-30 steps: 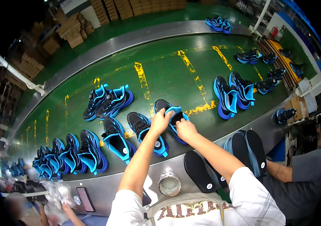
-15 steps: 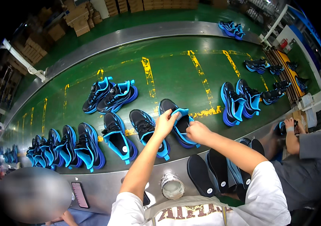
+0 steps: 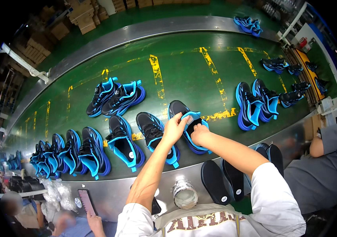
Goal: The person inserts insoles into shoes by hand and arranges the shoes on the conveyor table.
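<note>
A black sneaker [image 3: 179,107] with bright blue lining and a blue-purple sole stands on the green belt before me, toe pointing away. My left hand [image 3: 175,129] pinches its blue-lined tongue [image 3: 192,116] and holds it up. Inside the shoe's opening is my right hand [image 3: 201,134], its fingers curled downward and their tips hidden, so whatever they grip does not show. Just left of this shoe, partly behind my left forearm, sits another matching sneaker [image 3: 148,125]. On the metal ledge by my right forearm lie black insoles [image 3: 214,181] with small white round marks.
More sneakers [image 3: 93,152] line the belt's near edge to the left; pairs stand farther off [image 3: 123,98] and to the right [image 3: 255,104]. An open jar [image 3: 185,194] stands on the ledge [image 3: 117,185]. A person at lower left touches a phone [image 3: 86,201]; another person [image 3: 318,173] is at right.
My right hand has gone from the shoe's collar edge into its opening. My left hand keeps hold of the tongue. At lower left, a person's hand has come to the phone.
</note>
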Demonstrator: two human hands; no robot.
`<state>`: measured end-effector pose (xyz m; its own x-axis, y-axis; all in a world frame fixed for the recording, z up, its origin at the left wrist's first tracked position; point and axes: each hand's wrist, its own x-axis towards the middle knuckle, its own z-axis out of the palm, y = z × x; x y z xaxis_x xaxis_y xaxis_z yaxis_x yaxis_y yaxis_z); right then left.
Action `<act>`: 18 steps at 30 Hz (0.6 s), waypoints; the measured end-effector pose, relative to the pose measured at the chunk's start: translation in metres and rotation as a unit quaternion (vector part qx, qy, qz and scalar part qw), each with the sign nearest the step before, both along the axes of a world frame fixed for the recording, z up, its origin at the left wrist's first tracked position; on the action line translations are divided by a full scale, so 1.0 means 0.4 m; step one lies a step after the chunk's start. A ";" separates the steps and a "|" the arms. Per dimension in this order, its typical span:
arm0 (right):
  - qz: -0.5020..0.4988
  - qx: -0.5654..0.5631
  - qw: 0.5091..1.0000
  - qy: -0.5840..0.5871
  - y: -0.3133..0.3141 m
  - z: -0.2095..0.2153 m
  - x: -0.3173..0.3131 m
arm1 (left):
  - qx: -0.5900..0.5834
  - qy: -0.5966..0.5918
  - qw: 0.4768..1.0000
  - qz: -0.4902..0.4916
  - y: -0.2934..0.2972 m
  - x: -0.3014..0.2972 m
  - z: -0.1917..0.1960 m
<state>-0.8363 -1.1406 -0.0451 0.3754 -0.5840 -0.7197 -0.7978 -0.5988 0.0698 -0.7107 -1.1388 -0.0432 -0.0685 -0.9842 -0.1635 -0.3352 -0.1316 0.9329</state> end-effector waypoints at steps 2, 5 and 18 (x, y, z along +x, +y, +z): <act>0.059 0.012 0.997 0.057 -0.008 -0.026 0.000 | 0.000 0.012 1.000 0.001 0.000 -0.007 0.005; 0.095 0.044 0.993 0.050 -0.013 -0.053 -0.003 | 0.003 0.001 1.000 -0.001 0.002 -0.013 -0.003; -0.082 0.014 0.967 -0.240 -0.060 -0.165 0.010 | -0.249 -0.159 0.946 0.130 0.035 -0.130 -0.073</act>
<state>-0.8325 -1.1644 -0.1111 0.5742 -0.6471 -0.5015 -0.8187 -0.4572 -0.3474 -0.7628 -1.1249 -0.0725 0.1618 -0.9212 0.3539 -0.6256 0.1816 0.7587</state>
